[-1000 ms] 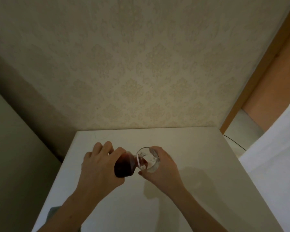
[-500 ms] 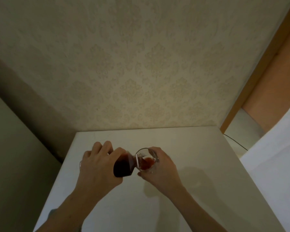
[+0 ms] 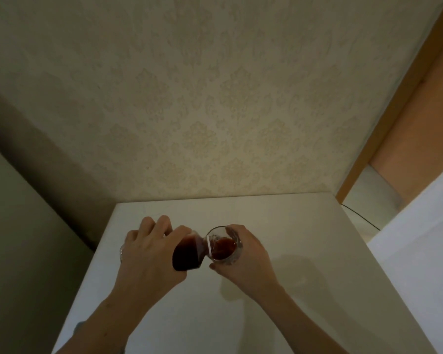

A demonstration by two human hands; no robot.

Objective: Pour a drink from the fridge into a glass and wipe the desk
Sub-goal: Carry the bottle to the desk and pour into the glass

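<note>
My left hand (image 3: 149,254) grips a clear bottle (image 3: 187,254) of dark red drink, tipped to the right so that its mouth rests on the rim of a small clear glass (image 3: 224,245). My right hand (image 3: 243,261) holds that glass from the right and below, tilted toward the bottle. Dark red liquid fills the lower part of the glass. Both are held just above a white desk (image 3: 279,226). The left hand covers most of the bottle's body.
A patterned beige wall stands right behind the desk. A dark gap runs along the desk's left side. To the right are a wooden door frame (image 3: 399,98) and a white surface (image 3: 420,251); a thin dark cable (image 3: 361,215) lies beyond the desk's right edge.
The glass has gone from nearly empty to partly filled with dark red drink. Both hands and the bottle have stayed almost in place.
</note>
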